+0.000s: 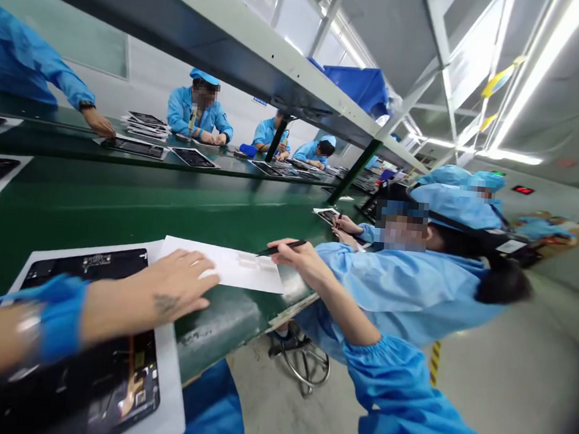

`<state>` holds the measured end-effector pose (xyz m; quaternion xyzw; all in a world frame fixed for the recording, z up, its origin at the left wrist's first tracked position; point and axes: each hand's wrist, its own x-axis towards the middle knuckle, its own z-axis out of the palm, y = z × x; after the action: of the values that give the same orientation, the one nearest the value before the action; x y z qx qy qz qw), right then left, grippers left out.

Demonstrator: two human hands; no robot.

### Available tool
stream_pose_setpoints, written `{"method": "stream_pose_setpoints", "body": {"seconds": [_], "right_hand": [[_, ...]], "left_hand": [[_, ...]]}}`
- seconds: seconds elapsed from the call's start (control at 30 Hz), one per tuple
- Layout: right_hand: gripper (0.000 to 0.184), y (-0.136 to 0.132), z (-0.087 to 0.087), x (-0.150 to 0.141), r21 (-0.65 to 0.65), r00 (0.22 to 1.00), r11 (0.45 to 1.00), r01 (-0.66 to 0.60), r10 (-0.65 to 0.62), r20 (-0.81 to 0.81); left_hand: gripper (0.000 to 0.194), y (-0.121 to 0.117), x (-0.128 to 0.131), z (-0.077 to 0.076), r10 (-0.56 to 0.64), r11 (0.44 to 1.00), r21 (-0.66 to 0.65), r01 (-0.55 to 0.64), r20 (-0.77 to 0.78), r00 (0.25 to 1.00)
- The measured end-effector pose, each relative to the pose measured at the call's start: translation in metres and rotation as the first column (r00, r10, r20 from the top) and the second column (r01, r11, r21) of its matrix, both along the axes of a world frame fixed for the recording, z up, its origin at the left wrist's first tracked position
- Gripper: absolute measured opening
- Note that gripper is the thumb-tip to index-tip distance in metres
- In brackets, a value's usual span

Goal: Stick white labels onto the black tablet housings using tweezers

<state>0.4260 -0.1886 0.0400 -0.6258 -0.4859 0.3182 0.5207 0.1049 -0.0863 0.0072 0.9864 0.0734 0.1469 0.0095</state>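
Note:
My left hand (176,287) lies palm down with its fingers stretched over the left part of a white sheet (225,272). In my right hand (306,262) are slim black tweezers (282,247), their tip pointing left over the sheet. Faint pale strips (253,261) show on the sheet just below that tip. Under my left forearm lies an opened black tablet housing (76,381), its circuit parts and an orange flex cable exposed. White paper (171,381) is beneath the housing. A blue wrist strap (62,319) circles my left wrist.
A co-worker in blue (395,279) sits close on my right at the same green bench (230,212). An overhead shelf (223,44) crosses above, carrying a blue bin (360,85). Across the bench, several people work by stacked panels (146,125). A stool (305,365) stands below.

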Motion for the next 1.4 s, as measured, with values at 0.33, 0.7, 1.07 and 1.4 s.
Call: {"method": "stream_pose_setpoints", "body": {"seconds": [0.33,0.7,1.07,1.4], "right_hand": [[0.057,0.021,-0.034,0.004,-0.061,0.999,0.998,-0.018,0.016,-0.037],[0.044,0.031,-0.018,0.006,-0.262,0.997,0.963,-0.059,0.043,-0.064],[0.053,0.031,-0.015,0.002,-0.242,0.999,0.970,-0.032,0.029,-0.018],[0.051,0.027,-0.014,-0.018,0.008,0.989,0.993,0.122,-0.121,-0.088]], "left_hand": [[0.051,0.013,0.095,-0.022,-0.021,0.970,-0.242,-0.021,-0.170,0.985],[0.044,0.008,0.101,-0.031,-0.003,0.970,-0.244,-0.013,-0.064,0.998],[0.043,0.004,0.102,-0.026,0.017,0.966,-0.256,-0.031,-0.056,0.998],[0.045,0.003,0.108,-0.027,-0.004,0.967,-0.254,-0.014,-0.072,0.997]]}}
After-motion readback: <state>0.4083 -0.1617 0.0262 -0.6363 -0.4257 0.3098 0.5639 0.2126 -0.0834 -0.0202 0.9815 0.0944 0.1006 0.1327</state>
